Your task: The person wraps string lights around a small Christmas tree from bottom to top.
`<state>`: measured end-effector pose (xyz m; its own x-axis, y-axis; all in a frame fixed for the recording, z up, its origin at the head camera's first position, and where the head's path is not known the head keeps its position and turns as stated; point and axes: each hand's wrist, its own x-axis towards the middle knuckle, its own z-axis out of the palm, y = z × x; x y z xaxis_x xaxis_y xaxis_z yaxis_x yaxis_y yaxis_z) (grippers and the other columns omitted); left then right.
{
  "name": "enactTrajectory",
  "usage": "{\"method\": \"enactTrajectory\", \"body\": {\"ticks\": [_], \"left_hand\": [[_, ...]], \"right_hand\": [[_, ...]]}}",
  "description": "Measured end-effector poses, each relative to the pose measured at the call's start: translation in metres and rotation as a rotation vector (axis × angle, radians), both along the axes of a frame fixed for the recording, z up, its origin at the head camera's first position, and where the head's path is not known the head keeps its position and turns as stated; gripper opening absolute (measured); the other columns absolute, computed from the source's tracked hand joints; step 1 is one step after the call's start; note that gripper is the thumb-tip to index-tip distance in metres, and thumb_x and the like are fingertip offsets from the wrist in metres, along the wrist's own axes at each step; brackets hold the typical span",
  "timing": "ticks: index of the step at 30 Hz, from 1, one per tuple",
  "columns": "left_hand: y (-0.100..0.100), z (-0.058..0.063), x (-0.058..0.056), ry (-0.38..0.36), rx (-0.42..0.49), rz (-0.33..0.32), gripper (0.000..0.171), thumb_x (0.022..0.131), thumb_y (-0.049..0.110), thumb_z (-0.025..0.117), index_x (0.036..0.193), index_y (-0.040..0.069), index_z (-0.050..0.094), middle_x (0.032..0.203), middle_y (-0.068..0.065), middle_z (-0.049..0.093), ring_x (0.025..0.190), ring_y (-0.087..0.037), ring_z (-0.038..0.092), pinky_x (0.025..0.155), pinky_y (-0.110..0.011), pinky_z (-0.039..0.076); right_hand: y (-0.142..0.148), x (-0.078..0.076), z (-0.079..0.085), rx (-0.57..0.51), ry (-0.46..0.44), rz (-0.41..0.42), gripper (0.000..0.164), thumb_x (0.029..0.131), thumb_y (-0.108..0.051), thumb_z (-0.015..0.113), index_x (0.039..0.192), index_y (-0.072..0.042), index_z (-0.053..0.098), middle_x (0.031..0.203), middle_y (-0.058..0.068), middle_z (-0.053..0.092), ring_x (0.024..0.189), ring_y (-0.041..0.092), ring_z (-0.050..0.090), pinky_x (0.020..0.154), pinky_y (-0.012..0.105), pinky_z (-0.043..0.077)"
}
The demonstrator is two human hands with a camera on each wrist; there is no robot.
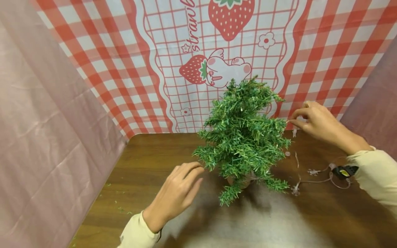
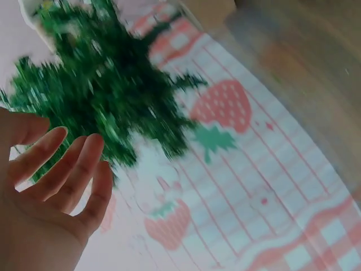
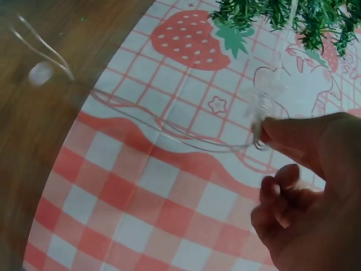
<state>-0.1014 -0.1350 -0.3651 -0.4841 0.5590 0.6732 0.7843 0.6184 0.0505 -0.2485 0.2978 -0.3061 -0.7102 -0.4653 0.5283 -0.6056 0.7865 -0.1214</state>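
Over on the left, the left hand [image 1: 175, 190], fingers loosely apart, hovers by the green tinsel tree [image 1: 245, 134] on the wooden surface [image 1: 152, 151]. Behind, red lettering [image 1: 193, 26] on the strawberry cloth [image 1: 121, 69] reads "strawb" before it's cut off. Right of the tree, the right hand's [image 1: 321, 122] fingers pinch a clear snowflake [image 3: 264, 96] on thin wire [image 3: 180, 137]; nearer, a black box [image 1: 353, 170] bears an unreadable label [image 1: 344, 173].

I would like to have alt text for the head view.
A person's right hand pinches a string of clear snowflakes beside a small green artificial tree; the left hand is near its lower branches. The tree stands on a wooden table before a strawberry-print cloth.
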Motion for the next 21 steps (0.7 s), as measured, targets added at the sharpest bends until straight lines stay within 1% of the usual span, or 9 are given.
{"method": "enactTrajectory", "body": {"ticks": [2, 5, 10, 13, 15, 16, 18, 19, 21], "left_hand": [[-0.009, 0.003, -0.006, -0.014, 0.037, 0.02, 0.023, 0.096, 0.011, 0.061, 0.118, 0.006, 0.065, 0.121, -0.007, 0.063, 0.109, -0.02, 0.06, 0.086, -0.035, 0.051], [-0.023, 0.006, -0.017, -0.031, 0.086, 0.049, 0.022, 0.095, 0.007, 0.061, 0.116, 0.004, 0.065, 0.118, -0.008, 0.064, 0.107, -0.02, 0.061, 0.085, -0.035, 0.052], [-0.038, 0.012, -0.032, -0.042, 0.148, 0.067, 0.02, 0.093, 0.002, 0.063, 0.113, 0.002, 0.065, 0.114, -0.01, 0.065, 0.104, -0.022, 0.062, 0.087, -0.037, 0.053], [-0.044, 0.016, -0.04, -0.044, 0.167, 0.069, 0.019, 0.093, 0.001, 0.063, 0.112, 0.001, 0.065, 0.112, -0.01, 0.065, 0.101, -0.021, 0.063, 0.087, -0.037, 0.053], [-0.047, 0.018, -0.045, -0.045, 0.179, 0.075, 0.018, 0.093, 0.0, 0.063, 0.111, 0.001, 0.065, 0.111, -0.01, 0.065, 0.099, -0.021, 0.062, 0.086, -0.036, 0.053], [-0.048, 0.019, -0.047, -0.046, 0.183, 0.08, 0.018, 0.093, 0.0, 0.063, 0.111, 0.001, 0.065, 0.11, -0.011, 0.065, 0.098, -0.021, 0.062, 0.086, -0.036, 0.053], [-0.05, 0.021, -0.051, -0.053, 0.191, 0.097, 0.018, 0.093, 0.001, 0.063, 0.111, 0.001, 0.064, 0.109, -0.012, 0.065, 0.097, -0.022, 0.062, 0.084, -0.036, 0.053], [-0.051, 0.021, -0.054, -0.061, 0.193, 0.109, 0.018, 0.094, 0.002, 0.063, 0.112, 0.001, 0.064, 0.109, -0.011, 0.065, 0.097, -0.022, 0.062, 0.083, -0.036, 0.053], [-0.052, 0.022, -0.059, -0.087, 0.199, 0.132, 0.018, 0.096, 0.005, 0.062, 0.113, 0.001, 0.063, 0.108, -0.011, 0.065, 0.096, -0.022, 0.062, 0.081, -0.036, 0.053]], "right_hand": [[-0.003, 0.0, 0.003, -0.023, -0.018, -0.028, 0.002, 0.088, -0.009, 0.075, 0.087, -0.008, 0.074, 0.067, -0.002, 0.054, 0.058, 0.011, 0.043, 0.054, 0.029, 0.034], [-0.005, -0.001, 0.005, -0.066, -0.076, -0.063, 0.006, 0.094, -0.014, 0.07, 0.092, -0.009, 0.073, 0.063, -0.005, 0.058, 0.052, 0.006, 0.046, 0.051, 0.025, 0.036], [-0.007, 0.002, 0.007, -0.155, -0.145, -0.058, 0.012, 0.098, -0.02, 0.065, 0.096, -0.01, 0.071, 0.075, -0.001, 0.07, 0.06, 0.003, 0.057, 0.054, 0.017, 0.041], [-0.009, 0.005, 0.009, -0.248, -0.2, -0.075, 0.017, 0.099, -0.026, 0.063, 0.1, -0.011, 0.072, 0.082, 0.004, 0.072, 0.064, 0.005, 0.061, 0.055, 0.016, 0.043], [-0.01, 0.004, 0.012, -0.338, -0.231, -0.108, 0.023, 0.099, -0.031, 0.062, 0.099, -0.01, 0.072, 0.081, 0.005, 0.073, 0.063, 0.007, 0.063, 0.054, 0.017, 0.045], [-0.01, 0.004, 0.013, -0.38, -0.243, -0.131, 0.027, 0.099, -0.034, 0.063, 0.099, -0.009, 0.073, 0.079, 0.004, 0.073, 0.062, 0.008, 0.064, 0.053, 0.018, 0.046], [-0.012, 0.0, 0.014, -0.47, -0.298, -0.168, 0.033, 0.096, -0.037, 0.066, 0.1, -0.005, 0.072, 0.075, -0.002, 0.073, 0.062, 0.009, 0.067, 0.054, 0.018, 0.049], [-0.013, -0.002, 0.014, -0.503, -0.33, -0.178, 0.034, 0.095, -0.037, 0.068, 0.103, -0.003, 0.07, 0.073, -0.005, 0.073, 0.061, 0.009, 0.067, 0.053, 0.02, 0.05], [-0.013, -0.007, 0.013, -0.53, -0.377, -0.201, 0.038, 0.093, -0.032, 0.071, 0.11, 0.001, 0.066, 0.072, -0.008, 0.073, 0.06, 0.01, 0.068, 0.053, 0.022, 0.052]]}}
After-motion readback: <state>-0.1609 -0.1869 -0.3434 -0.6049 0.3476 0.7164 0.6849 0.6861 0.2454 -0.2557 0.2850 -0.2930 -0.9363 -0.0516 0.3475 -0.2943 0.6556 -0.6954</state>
